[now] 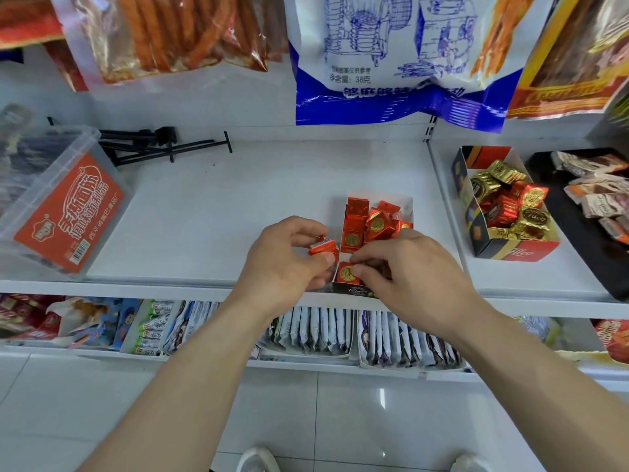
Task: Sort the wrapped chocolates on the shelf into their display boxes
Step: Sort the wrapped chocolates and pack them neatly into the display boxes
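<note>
A small display box [405, 201] with several red-wrapped chocolates [377, 223] stands near the front edge of the white shelf [238, 199]. My left hand [287, 258] grips a red chocolate [323, 247] just left of the box. My right hand [408, 267] pinches another red chocolate [347, 273] at the front end of the box, covering that part of it. A second display box [517, 252], black, red and yellow, stands to the right with gold and red chocolates [510, 202] mixed in it.
A clear plastic tub with a red label [68, 212] lies tilted at the left. Black hooks [163, 146] lie at the back. Snack bags [391, 56] hang above. A black tray of wrapped snacks [595, 199] sits at far right. Packets [323, 332] fill the lower shelf.
</note>
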A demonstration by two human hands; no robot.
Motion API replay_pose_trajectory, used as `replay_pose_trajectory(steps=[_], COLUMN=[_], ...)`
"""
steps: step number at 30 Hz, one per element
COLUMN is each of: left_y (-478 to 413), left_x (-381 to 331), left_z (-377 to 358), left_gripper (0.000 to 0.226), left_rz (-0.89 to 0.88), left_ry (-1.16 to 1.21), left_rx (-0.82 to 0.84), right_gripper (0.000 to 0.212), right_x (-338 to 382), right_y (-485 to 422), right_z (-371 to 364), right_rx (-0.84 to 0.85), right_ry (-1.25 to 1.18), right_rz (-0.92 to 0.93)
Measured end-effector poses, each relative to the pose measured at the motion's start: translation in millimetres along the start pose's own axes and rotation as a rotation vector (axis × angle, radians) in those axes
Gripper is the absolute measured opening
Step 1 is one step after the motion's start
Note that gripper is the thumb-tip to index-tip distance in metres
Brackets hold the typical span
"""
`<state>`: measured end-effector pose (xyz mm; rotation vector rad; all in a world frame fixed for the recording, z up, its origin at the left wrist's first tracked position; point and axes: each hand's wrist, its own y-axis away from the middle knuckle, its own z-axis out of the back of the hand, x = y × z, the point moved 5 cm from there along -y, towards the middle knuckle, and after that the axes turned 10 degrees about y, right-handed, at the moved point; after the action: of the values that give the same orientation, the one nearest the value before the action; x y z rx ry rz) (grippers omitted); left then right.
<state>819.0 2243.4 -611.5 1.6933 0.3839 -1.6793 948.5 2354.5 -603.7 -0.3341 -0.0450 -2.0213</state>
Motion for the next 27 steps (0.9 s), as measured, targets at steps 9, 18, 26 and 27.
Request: replay_pose_trajectory(steps=[9, 18, 26, 27], left_y=[0, 2, 2, 2], left_x=[-18, -30, -30, -30], left_z=[4, -19, -20, -19], left_gripper=[0.039, 0.021, 0.021, 0.020], left_rz=[-0.167, -0.193, -0.170, -0.165], left_ry=[-0.054, 0.046, 0.117, 0.142], left_rx=[-0.059, 0.124, 0.116, 0.108], right_gripper=[0.015, 0.024, 0.025, 0.024], right_x=[-22, -15, -24, -26], right_y=[-4, -6, -2, -2], right_z=[28, 29, 31, 31], right_rx=[-0.191, -0.101, -0.106, -0.107], right_ry=[-0.174, -0.532, -0.703, -0.730], right_rz=[-0.109, -0.102, -0.156, -0.180])
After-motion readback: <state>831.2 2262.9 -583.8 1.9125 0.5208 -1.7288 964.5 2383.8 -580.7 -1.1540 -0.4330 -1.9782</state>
